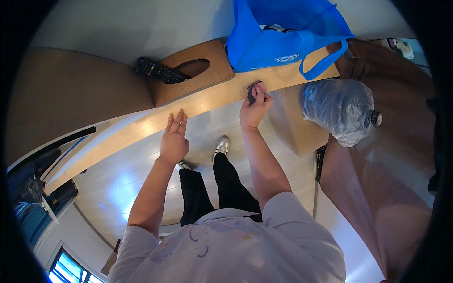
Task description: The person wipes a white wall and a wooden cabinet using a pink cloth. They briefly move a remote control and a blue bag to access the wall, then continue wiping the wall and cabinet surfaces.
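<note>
Right hand [255, 104] closed in pinch around small dark tool [251, 93], thin part at its top tilting toward 1 o'clock, long axis near vertical in frame, tip at front edge of wooden shelf [141, 125]. Left hand [173, 139] at 8 o'clock from tool, fingers straight and together, flat on same edge, holding nothing. Blue tote bag [278, 42] at 1 o'clock; black remote [155, 70] at 10 o'clock; plastic-wrapped bottle [339, 109] at 3 o'clock.
</note>
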Action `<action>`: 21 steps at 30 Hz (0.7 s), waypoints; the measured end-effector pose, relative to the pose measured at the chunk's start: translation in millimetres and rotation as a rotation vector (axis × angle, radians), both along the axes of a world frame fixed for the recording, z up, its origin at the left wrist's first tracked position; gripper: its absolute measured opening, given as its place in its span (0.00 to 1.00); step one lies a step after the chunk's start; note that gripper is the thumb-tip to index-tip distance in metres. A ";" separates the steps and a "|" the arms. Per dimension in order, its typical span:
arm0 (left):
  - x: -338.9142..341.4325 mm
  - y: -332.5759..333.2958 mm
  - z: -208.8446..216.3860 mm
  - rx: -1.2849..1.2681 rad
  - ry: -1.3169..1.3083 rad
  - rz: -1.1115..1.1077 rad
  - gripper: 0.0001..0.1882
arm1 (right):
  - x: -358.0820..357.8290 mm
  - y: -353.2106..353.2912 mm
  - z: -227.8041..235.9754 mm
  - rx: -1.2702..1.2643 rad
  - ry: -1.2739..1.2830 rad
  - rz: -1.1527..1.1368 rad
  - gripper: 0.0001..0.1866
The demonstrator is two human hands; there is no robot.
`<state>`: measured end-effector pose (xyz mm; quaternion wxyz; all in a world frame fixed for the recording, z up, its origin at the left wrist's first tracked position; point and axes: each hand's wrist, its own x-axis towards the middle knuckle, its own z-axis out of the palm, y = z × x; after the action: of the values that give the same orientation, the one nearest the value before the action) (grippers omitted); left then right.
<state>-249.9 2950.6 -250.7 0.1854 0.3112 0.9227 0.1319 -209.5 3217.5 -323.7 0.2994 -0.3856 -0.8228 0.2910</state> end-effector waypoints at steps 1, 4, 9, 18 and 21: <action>0.8 0.6 0.0 -0.006 -0.005 0.003 0.41 | -0.5 0.7 4.5 -0.004 -0.045 0.040 0.19; 2.2 2.4 0.2 -0.006 0.020 0.003 0.40 | -8.8 -21.8 16.2 -0.557 0.094 0.066 0.14; -1.9 0.4 2.9 0.011 -0.031 0.005 0.39 | -11.7 -98.9 25.4 -0.465 -0.091 0.397 0.15; -3.8 1.5 5.0 0.018 -0.028 -0.006 0.38 | -10.0 -67.6 85.4 -0.214 -0.086 0.663 0.25; -4.4 1.0 4.8 0.009 -0.090 0.003 0.39 | -27.3 -29.2 110.3 0.002 0.004 0.501 0.26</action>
<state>-254.3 2951.7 -245.9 0.2252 0.3045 0.9132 0.1503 -236.9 3188.3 -213.5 0.2201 -0.1685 -0.8924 0.3561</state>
